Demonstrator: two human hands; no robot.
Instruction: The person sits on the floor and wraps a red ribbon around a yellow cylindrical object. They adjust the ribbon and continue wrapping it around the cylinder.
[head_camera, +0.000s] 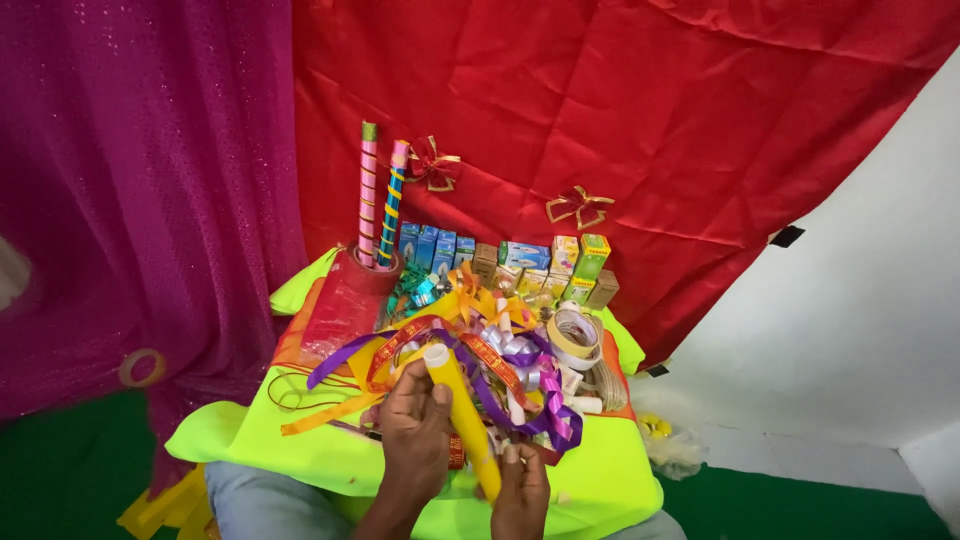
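Your right hand (521, 492) pinched the yellow tube's (462, 417) lower end, hiding its tip. Your left hand (415, 430) gripped its middle, and ribbons (500, 365) beyond were tangled.

A neon-yellow cloth (600, 480) carries tangled ribbons (500, 365), tape rolls (574, 335) and small boxes (530, 262).

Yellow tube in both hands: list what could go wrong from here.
1. The yellow tube is held right over a loose ribbon pile; a strand could snag it.
2. The left hand and right hand grip it at different points; it might bend or slip.
3. The tape roll sits on the heap and may roll off.
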